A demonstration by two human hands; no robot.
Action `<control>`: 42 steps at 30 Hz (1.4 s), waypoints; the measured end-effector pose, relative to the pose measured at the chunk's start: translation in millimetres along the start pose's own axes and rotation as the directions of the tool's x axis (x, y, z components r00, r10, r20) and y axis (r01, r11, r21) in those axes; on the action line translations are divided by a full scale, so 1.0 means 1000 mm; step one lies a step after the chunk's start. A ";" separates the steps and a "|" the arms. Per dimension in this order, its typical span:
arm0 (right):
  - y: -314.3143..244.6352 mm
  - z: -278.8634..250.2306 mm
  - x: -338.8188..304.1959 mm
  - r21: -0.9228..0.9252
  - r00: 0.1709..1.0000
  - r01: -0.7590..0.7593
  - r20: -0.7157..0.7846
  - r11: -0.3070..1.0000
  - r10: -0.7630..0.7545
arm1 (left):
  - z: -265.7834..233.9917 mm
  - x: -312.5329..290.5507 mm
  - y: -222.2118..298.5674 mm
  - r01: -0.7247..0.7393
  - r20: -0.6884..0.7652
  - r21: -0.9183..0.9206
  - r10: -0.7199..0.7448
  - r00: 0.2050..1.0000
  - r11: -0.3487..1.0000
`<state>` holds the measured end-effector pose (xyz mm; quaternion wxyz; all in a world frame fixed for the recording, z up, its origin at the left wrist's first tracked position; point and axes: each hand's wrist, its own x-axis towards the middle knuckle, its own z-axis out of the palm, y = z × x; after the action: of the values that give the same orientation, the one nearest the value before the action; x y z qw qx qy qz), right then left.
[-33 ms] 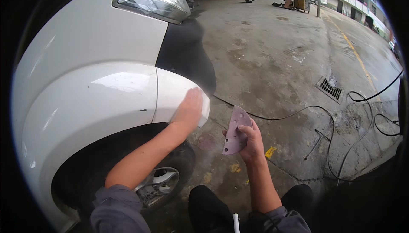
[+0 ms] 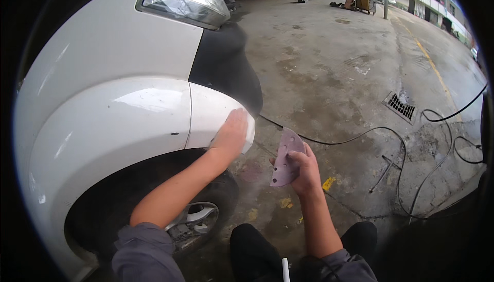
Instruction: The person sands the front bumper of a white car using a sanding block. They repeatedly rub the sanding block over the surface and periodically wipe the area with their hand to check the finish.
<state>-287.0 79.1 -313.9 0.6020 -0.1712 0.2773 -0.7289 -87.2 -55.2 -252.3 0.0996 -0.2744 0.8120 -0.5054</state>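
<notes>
My left hand [image 2: 233, 131] lies flat on the white bumper corner [image 2: 207, 106], near its outer end, with the fingers stretched out and nothing seen in them. The corner panel meets the white fender [image 2: 149, 99] at a thin seam. A small dark chip [image 2: 175, 133] marks the fender just above the wheel arch. To the right, clear of the car, my right hand [image 2: 305, 171] pinches a folded pinkish-purple sanding disc [image 2: 286, 159] with holes in it, thumb on its face. The fingers behind the disc are mostly hidden.
Below the arch sits the front wheel [image 2: 198, 220]. A headlight [image 2: 185, 1] and black bumper part [image 2: 226, 58] are farther up. On the concrete lie a black hose [image 2: 370, 131], a T-shaped metal tool [image 2: 385, 173] and a drain grate [image 2: 399, 108]. Parked vehicles stand far off.
</notes>
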 end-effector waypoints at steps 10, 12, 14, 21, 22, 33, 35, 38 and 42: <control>0.023 0.036 0.042 -0.520 0.970 0.244 0.123 0.818 -0.211 | -0.087 -0.031 -0.095 0.244 0.141 -0.254 -0.214 0.967 0.936; 0.039 0.067 0.047 -0.709 0.906 0.403 0.219 0.579 -0.363 | -0.119 -0.063 -0.143 0.304 0.152 -0.309 -0.269 0.951 0.901; 0.048 0.096 0.046 -0.690 0.836 0.514 0.269 0.510 -0.478 | -0.147 -0.094 -0.175 0.332 0.085 -0.245 -0.321 0.943 0.911; 0.053 0.107 0.031 -0.684 0.727 0.676 0.560 0.273 -0.397 | -0.150 -0.086 -0.169 0.446 0.069 -0.216 -0.442 0.894 0.869; 0.051 0.107 0.031 -0.669 0.721 0.686 0.569 0.287 -0.395 | -0.151 -0.086 -0.169 0.454 0.074 -0.211 -0.449 0.890 0.866; 0.068 0.106 0.033 -0.624 0.766 0.643 0.541 0.444 -0.348 | -0.146 -0.082 -0.165 0.448 0.080 -0.148 -0.440 0.894 0.882; 0.075 0.111 0.031 -0.659 0.754 0.656 0.544 0.369 -0.368 | -0.145 -0.081 -0.164 0.450 0.094 -0.138 -0.441 0.893 0.882; 0.067 0.129 0.008 -0.728 0.802 0.596 0.526 0.338 -0.281 | -0.146 -0.081 -0.160 0.443 0.136 -0.135 -0.426 0.894 0.886; 0.072 0.132 0.011 -0.713 0.767 0.640 0.569 0.286 -0.295 | -0.157 -0.082 -0.161 0.366 0.193 -0.110 -0.341 0.920 0.924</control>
<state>-156.1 34.1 -254.8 0.2126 -0.6499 0.4438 -0.5792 -32.9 55.1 -46.8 0.0555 -0.4654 0.7717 -0.4298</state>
